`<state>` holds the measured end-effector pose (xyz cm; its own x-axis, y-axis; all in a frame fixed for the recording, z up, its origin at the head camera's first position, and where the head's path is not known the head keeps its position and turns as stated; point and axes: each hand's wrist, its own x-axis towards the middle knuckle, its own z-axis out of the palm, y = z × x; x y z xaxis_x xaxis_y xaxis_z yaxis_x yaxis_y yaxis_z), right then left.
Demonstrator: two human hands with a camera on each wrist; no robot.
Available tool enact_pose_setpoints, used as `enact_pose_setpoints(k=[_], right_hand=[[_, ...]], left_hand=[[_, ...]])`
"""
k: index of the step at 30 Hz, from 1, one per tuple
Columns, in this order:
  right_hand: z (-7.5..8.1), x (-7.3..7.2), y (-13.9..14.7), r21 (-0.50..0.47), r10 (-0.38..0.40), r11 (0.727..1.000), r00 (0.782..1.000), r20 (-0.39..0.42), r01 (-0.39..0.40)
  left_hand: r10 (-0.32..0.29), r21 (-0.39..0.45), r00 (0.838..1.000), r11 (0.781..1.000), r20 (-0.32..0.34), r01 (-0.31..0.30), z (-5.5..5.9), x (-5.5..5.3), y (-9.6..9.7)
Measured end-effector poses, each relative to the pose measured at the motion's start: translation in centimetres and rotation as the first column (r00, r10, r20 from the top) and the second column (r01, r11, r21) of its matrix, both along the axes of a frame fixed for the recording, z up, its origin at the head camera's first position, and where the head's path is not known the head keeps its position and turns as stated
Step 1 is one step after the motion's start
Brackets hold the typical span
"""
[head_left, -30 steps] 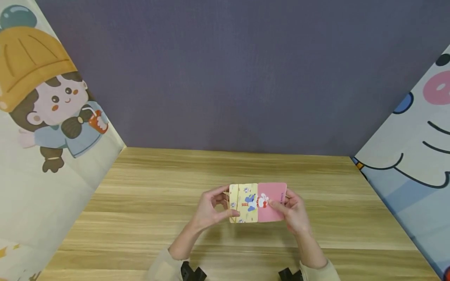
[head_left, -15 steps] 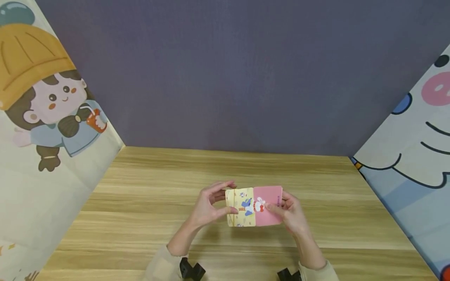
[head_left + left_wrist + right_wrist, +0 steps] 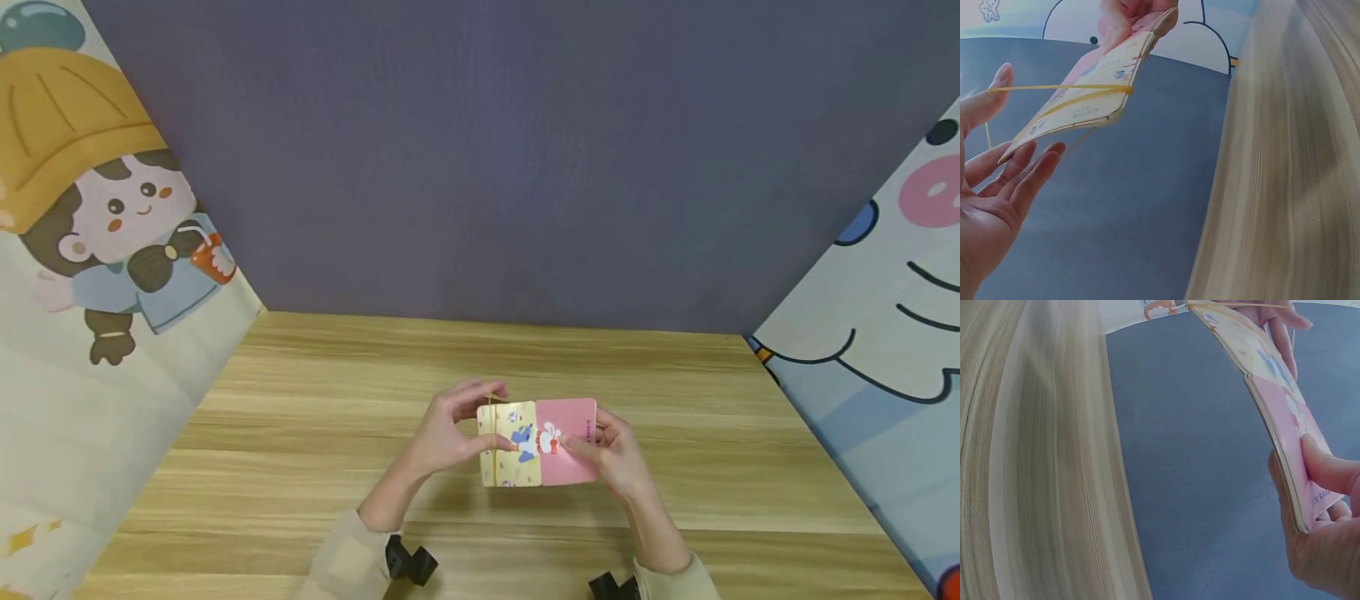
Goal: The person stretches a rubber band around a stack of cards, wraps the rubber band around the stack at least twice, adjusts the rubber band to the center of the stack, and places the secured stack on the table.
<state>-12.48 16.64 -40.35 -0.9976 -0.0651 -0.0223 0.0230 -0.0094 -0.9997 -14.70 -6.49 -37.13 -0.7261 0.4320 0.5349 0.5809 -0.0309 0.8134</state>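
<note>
In the head view, a small notebook (image 3: 564, 417), half pink and half yellow with cartoon figures, is held up over the table. My right hand (image 3: 618, 454) grips its pink end, thumb on the front and fingers behind. A yellow rubber band (image 3: 1063, 87) crosses the yellow end and is pulled out past the notebook's edge. My left hand (image 3: 446, 437) is at that end. Its thumb and fingers (image 3: 1035, 181) are spread inside the band, one on each side of the cover, keeping it stretched.
The wooden table (image 3: 315, 400) lies under both hands. A dark grey panel (image 3: 480, 167) stands at its far edge. Cartoon-printed panels flank it, a child in a yellow hat (image 3: 112, 200) left and a white figure (image 3: 885, 283) right. Black wrist mounts (image 3: 411, 562) sit near the cuffs.
The notebook has shifted slightly left and tilted a little. The left thumb has slid further over the yellow cover, and the band now stands stretched off its top edge. The right grip stays the same.
</note>
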Motion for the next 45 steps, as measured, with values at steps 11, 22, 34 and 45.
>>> enact_pose_setpoints(k=[11, 22, 34, 45], right_hand=[[-0.6, -0.1, 0.1, -0.011, -0.026, 1.0, 0.999, 0.04, 0.027], [-1.1, -0.3, 0.0, -0.024, -0.027, 0.999, 0.998, 0.054, 0.029], [-1.9, 0.0, -0.5, -0.021, -0.002, 1.0, 0.996, 0.087, 0.004], [-1.4, -0.3, -0.1, -0.043, -0.092, 0.994, 0.991, 0.101, 0.097]], left_hand=[[0.0, -0.056, 1.0, 0.998, -0.005, 0.0, 0.7, -0.3, 0.3], [0.068, -0.108, 0.997, 0.992, 0.023, -0.066, 1.0, -0.7, 0.6], [0.087, -0.007, 0.994, 0.996, 0.066, -0.087, 1.9, -1.8, -0.1], [0.167, 0.07, 0.985, 0.983, 0.034, -0.169, 1.8, -2.2, -0.9]])
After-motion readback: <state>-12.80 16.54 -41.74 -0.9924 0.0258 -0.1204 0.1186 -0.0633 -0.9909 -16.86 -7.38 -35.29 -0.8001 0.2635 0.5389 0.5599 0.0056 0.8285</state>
